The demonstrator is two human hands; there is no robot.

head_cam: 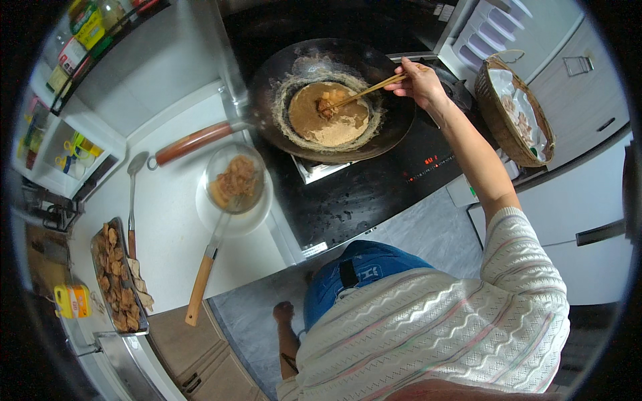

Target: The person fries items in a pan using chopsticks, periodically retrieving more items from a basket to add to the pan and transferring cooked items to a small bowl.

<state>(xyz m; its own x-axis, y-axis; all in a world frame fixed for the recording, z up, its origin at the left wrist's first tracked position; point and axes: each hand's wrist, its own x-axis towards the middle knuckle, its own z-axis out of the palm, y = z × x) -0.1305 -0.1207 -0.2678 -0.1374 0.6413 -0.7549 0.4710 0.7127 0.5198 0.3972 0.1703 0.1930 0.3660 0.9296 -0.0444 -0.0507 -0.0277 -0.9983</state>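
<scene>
My right hand grips a pair of wooden chopsticks over the right side of a dark wok. The chopstick tips reach a browned food piece in brown, foamy liquid. Paler pieces lie just behind it. Down beside my body hangs my left hand, its fingers curled and nothing seen in it. Left of the wok, a wire-mesh strainer with a wooden handle rests across a white bowl and holds several fried-looking pieces.
The wok's wooden handle juts over the white counter. A metal ladle lies near a tray of browned pieces. A lit control panel shows on the black cooktop. At right stands a woven basket with paper and food.
</scene>
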